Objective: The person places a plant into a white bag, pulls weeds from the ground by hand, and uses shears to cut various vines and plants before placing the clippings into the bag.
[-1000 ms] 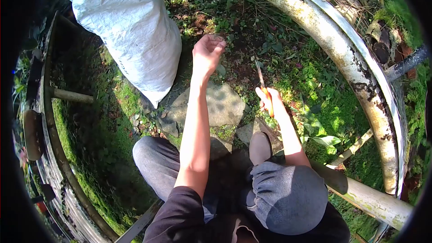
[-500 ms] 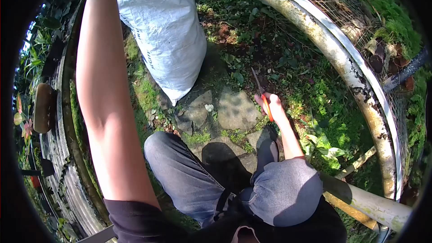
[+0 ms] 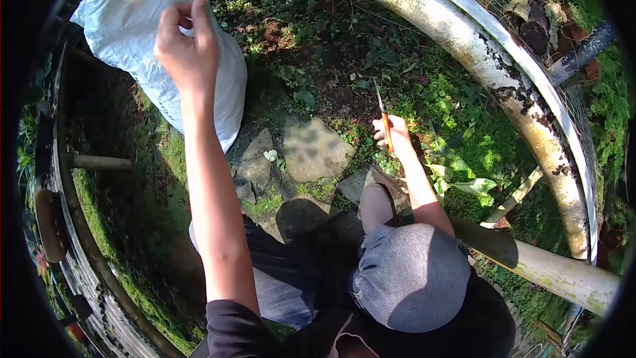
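Observation:
My left hand (image 3: 189, 43) is raised in front of the white woven sack (image 3: 225, 79), its fingers curled toward the thumb in a pinch. Whatever may be between those fingertips is too small to make out. The sack looks full and leans at the upper left, partly covered by that hand and forearm. Low on the right, my right hand (image 3: 397, 135) is closed round the orange handle of a pair of scissors (image 3: 385, 119). Their thin blades point up and away from me, over the leafy ground.
Flat stones (image 3: 315, 149) lie in the moss before my knees. A thick peeling curved pipe (image 3: 457, 33) arches along the right, with wire netting beyond it. Another pipe (image 3: 556, 268) runs beside my right knee. Corrugated sheeting (image 3: 89, 285) edges the left.
My left arm has come down and inward, bringing the hand into view before the sack. The view has shifted, and the scissors now point more upright in my right hand.

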The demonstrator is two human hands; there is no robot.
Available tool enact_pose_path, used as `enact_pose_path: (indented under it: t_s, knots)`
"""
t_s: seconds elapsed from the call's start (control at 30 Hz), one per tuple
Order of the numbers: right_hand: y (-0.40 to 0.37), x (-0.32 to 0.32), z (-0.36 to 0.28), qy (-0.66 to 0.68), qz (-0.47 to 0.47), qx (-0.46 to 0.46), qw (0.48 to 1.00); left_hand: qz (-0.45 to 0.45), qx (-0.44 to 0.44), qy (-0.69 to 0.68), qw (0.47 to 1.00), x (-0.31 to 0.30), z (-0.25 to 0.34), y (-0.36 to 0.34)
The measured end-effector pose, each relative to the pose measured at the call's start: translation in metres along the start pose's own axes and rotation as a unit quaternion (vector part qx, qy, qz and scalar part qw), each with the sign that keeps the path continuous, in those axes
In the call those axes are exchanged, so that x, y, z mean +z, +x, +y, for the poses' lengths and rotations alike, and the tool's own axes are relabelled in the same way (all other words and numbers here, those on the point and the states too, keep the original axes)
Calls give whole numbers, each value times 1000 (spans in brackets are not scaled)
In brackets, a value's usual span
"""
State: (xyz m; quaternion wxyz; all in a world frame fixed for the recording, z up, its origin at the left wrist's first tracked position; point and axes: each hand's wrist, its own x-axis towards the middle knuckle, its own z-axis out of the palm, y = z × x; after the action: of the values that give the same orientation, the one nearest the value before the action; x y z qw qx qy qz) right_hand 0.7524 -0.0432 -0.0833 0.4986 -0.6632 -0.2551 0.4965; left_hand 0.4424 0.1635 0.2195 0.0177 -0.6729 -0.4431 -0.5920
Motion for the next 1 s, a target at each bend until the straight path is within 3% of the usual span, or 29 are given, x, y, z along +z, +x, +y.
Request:
enact_pose_path:
  t_s: [0.03, 0.07, 0.13, 0.2, 0.23, 0.27, 0.33, 0.4, 0.43, 0.47, 0.5, 0.57, 0.67, 0.8, 0.9, 1.0]
  knots:
    - [9, -9, 7, 7, 8, -13, 1000, -86, -22, -102, 991, 22, -7, -31]
    - [11, -16, 4, 28, 31, -33, 999, -207, -80, -112, 969, 35, -9, -60]
    - [32, -34, 7, 35, 96, -58, 993, -399, -176, -165, 885, 65, -26, -120]
    - [71, -64, 22, 13, 153, -88, 984, -504, -221, -154, 820, 77, -19, -164]
    - [88, -77, 24, 68, 163, -95, 980, -526, -231, -175, 800, 88, -24, -187]
    - [93, -82, 12, -43, 227, -64, 971, -547, -240, -196, 778, 98, -29, -206]
    - [131, -108, 24, -32, 224, -151, 962, -568, -260, -181, 760, 112, -26, -222]
    - [173, -136, 38, -32, 187, -166, 968, -563, -282, -181, 756, 127, -21, -229]
    - [179, -143, 27, -118, 176, -130, 969, -555, -286, -185, 759, 135, -22, -236]
    - [200, -151, 33, -115, 158, -218, 956, -547, -292, -190, 761, 140, -20, -240]
    - [214, -161, 44, 39, 82, -257, 962, -564, -295, -180, 750, 146, -20, -242]
    - [229, -172, 41, 108, 58, -174, 977, -545, -313, -184, 756, 152, -27, -251]
    - [278, -195, 40, -74, 100, -91, 988, -524, -337, -164, 765, 153, -30, -247]
    - [290, -168, 10, -99, 22, -179, 979, -491, -349, -170, 780, 164, -31, -244]
    - [359, -180, 30, -161, -39, -193, 967, -484, -379, -196, 764, 170, -31, -257]
    - [351, -132, -2, -353, -12, -211, 911, -491, -396, -195, 751, 156, -34, -268]
